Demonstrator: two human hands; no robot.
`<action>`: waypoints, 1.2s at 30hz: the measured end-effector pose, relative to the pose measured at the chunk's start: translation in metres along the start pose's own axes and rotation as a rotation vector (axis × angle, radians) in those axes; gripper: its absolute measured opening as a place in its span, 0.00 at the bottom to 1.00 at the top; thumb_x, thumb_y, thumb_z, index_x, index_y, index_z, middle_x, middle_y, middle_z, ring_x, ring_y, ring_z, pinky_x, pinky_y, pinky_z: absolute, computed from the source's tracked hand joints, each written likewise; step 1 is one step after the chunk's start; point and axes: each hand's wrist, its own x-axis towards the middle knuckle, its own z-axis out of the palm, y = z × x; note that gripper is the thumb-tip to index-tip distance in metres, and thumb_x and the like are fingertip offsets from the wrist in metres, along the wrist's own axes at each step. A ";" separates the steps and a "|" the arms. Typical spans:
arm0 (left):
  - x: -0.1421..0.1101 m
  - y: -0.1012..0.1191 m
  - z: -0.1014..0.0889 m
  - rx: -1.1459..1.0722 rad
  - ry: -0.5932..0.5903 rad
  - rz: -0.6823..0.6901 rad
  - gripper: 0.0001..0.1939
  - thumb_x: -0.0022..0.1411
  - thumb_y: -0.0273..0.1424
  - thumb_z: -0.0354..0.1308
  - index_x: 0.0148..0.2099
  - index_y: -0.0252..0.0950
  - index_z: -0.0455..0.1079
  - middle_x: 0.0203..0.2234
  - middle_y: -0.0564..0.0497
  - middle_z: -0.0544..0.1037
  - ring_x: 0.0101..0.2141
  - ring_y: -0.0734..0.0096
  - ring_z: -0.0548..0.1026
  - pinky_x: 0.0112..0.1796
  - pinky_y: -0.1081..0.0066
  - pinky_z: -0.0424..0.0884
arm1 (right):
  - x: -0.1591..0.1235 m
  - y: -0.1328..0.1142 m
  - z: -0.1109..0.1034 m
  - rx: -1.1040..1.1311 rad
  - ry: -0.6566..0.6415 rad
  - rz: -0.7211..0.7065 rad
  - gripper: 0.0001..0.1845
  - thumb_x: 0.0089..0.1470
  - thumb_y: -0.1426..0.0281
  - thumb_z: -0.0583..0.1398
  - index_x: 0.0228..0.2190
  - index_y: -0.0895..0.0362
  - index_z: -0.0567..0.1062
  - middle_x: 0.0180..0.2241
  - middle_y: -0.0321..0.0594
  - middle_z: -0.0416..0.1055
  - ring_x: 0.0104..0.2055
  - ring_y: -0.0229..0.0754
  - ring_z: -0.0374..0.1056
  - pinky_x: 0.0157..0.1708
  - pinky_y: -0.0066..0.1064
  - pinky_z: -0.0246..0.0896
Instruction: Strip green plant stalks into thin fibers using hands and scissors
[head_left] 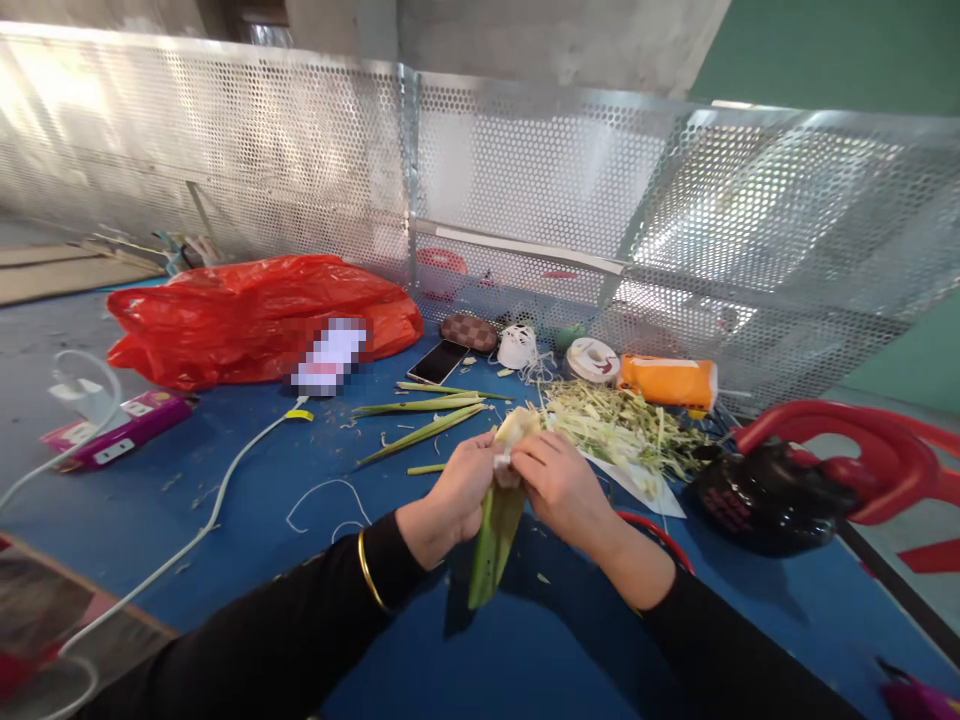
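Over the front middle of the blue table, my left hand (459, 490) and my right hand (559, 488) meet at a long green leaf bundle (491, 555). Its pale top (517, 424) sticks up above the fingers, and its green end hangs down toward me. A white band or string (504, 464) crosses the bundle between my fingertips. Both hands are closed, pinching at this white part from either side. My fingers hide how the string runs. Just beyond lie several green leaf strips (424, 432).
A pile of shredded plant bits (615, 425) lies right, near a ribbon spool (592, 360), white string (517, 347) and an orange packet (669, 381). A black plastic bag (765, 495) sits right. Left are a red plastic bag (255, 315), cabled phone (330, 358) and purple box (116, 430).
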 end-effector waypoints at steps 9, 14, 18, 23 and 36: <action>0.012 0.017 -0.011 0.106 0.139 0.101 0.06 0.60 0.31 0.50 0.35 0.36 0.68 0.23 0.53 0.73 0.23 0.75 0.71 0.26 0.75 0.68 | 0.001 -0.017 -0.020 0.637 -0.322 0.092 0.13 0.39 0.83 0.55 0.23 0.54 0.73 0.25 0.28 0.72 0.27 0.32 0.68 0.28 0.20 0.61; 0.009 0.016 -0.008 0.227 0.096 0.086 0.05 0.56 0.26 0.53 0.34 0.34 0.70 0.24 0.51 0.74 0.23 0.74 0.72 0.24 0.74 0.69 | -0.002 0.051 -0.046 0.422 0.117 0.680 0.07 0.46 0.75 0.54 0.27 0.56 0.72 0.29 0.40 0.71 0.32 0.43 0.66 0.32 0.33 0.59; 0.005 0.007 -0.005 0.328 0.096 0.139 0.07 0.51 0.25 0.59 0.35 0.35 0.71 0.26 0.53 0.74 0.24 0.75 0.71 0.27 0.73 0.69 | -0.005 0.073 -0.048 0.443 0.250 0.862 0.16 0.43 0.66 0.62 0.36 0.59 0.72 0.41 0.51 0.71 0.42 0.51 0.66 0.38 0.38 0.59; 0.004 -0.001 -0.009 0.686 0.102 0.375 0.10 0.46 0.29 0.63 0.33 0.36 0.69 0.26 0.54 0.75 0.27 0.72 0.71 0.30 0.73 0.66 | 0.006 0.026 -0.019 0.794 0.114 0.957 0.20 0.47 0.52 0.60 0.25 0.57 0.72 0.21 0.38 0.71 0.21 0.41 0.66 0.20 0.31 0.59; -0.002 0.015 -0.005 0.377 -0.066 -0.008 0.11 0.49 0.35 0.61 0.33 0.35 0.68 0.23 0.52 0.74 0.24 0.70 0.71 0.28 0.70 0.66 | 0.008 0.009 -0.018 1.175 0.140 1.032 0.11 0.41 0.64 0.63 0.26 0.60 0.75 0.19 0.34 0.68 0.19 0.34 0.60 0.17 0.26 0.57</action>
